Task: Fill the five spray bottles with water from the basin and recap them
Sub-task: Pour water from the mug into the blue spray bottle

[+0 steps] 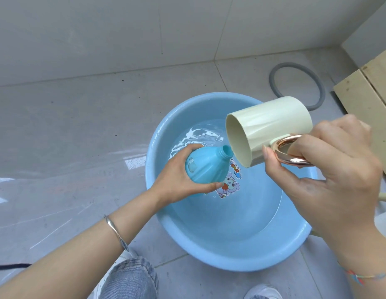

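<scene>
Left hand (174,180) grips uncapped blue bottle (56,167) over basin (166,240); right hand (330,180) pinches tipped cream cup (267,130) by handle, rim at bottle mouth.

Floor (58,130): grey tiles, glossy.
Basin (209,262): blue, sitting on the tiles, water inside.
Ring (272,83): grey, flat, just beyond the basin.
Boards (360,93): pale wood, far right.
Cable (13,266): black, left edge.

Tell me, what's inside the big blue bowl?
The blue basin holds clear water, and a cartoon animal picture shows on its bottom. The left hand and the blue bottle it holds cover part of that picture, so the rest can't be seen.
</scene>
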Action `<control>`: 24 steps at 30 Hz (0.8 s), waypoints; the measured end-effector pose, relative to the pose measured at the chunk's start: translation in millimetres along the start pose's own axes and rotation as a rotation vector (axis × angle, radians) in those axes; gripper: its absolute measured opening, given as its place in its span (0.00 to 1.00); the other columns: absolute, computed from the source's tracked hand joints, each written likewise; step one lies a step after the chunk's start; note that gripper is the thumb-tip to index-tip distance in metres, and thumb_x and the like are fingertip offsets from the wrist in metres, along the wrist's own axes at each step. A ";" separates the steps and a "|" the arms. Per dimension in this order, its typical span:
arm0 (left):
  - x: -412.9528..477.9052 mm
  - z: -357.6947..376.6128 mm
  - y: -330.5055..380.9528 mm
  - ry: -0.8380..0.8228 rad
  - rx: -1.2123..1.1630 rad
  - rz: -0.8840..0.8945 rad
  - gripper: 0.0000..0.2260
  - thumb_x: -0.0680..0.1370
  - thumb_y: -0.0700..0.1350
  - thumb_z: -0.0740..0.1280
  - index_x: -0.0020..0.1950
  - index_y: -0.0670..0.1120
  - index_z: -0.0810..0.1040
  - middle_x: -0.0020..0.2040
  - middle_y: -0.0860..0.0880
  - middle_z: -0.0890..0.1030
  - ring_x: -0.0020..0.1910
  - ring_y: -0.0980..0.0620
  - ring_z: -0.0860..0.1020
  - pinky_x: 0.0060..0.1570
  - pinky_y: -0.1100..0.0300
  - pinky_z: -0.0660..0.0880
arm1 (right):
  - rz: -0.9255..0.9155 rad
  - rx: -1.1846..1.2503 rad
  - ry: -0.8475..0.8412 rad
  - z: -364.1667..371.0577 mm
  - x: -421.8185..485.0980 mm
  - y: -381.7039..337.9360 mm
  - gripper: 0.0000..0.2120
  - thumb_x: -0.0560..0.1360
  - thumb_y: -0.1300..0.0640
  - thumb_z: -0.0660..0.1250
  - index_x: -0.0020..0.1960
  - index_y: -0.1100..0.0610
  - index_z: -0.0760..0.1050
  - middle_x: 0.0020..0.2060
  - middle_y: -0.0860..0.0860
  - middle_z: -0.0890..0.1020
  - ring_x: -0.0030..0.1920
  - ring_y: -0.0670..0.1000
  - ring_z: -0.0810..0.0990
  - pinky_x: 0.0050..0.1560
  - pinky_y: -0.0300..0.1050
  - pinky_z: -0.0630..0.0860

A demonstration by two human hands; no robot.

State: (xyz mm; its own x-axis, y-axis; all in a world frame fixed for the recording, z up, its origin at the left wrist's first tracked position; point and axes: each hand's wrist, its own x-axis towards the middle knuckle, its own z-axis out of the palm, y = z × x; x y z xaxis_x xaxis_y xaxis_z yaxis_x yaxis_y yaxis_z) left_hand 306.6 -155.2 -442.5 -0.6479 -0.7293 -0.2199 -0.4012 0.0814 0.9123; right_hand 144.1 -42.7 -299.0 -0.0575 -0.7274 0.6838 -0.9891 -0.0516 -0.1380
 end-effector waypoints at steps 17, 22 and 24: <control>-14.8 -4.4 25.0 0.095 -0.213 -0.002 0.33 0.57 0.61 0.79 0.59 0.64 0.72 0.55 0.63 0.79 0.56 0.60 0.79 0.55 0.63 0.76 | 1.304 0.937 0.551 -23.1 -38.6 24.4 0.19 0.79 0.52 0.61 0.31 0.50 0.63 0.24 0.44 0.64 0.29 0.43 0.65 0.46 0.38 0.64; -22.8 -16.7 87.9 0.114 -0.302 0.086 0.30 0.56 0.58 0.79 0.54 0.69 0.72 0.52 0.63 0.81 0.52 0.60 0.81 0.48 0.66 0.78 | 1.303 1.079 0.638 -70.1 -24.4 8.9 0.19 0.77 0.51 0.61 0.28 0.50 0.69 0.26 0.46 0.66 0.32 0.46 0.66 0.52 0.43 0.66; -28.6 -21.4 123.4 0.119 -0.308 0.146 0.30 0.56 0.58 0.79 0.56 0.67 0.73 0.52 0.63 0.81 0.52 0.61 0.80 0.47 0.68 0.77 | 1.294 1.093 0.683 -94.5 -14.9 2.0 0.17 0.75 0.50 0.62 0.28 0.50 0.69 0.27 0.46 0.67 0.33 0.47 0.66 0.52 0.43 0.66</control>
State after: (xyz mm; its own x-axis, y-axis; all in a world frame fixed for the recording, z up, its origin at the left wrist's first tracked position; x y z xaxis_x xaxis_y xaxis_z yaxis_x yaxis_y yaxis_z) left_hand 289.6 -138.8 -316.3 -0.5967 -0.8006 -0.0539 -0.0842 -0.0044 0.9964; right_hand 130.2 32.7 -241.8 -0.9437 -0.3082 -0.1206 0.2235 -0.3248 -0.9190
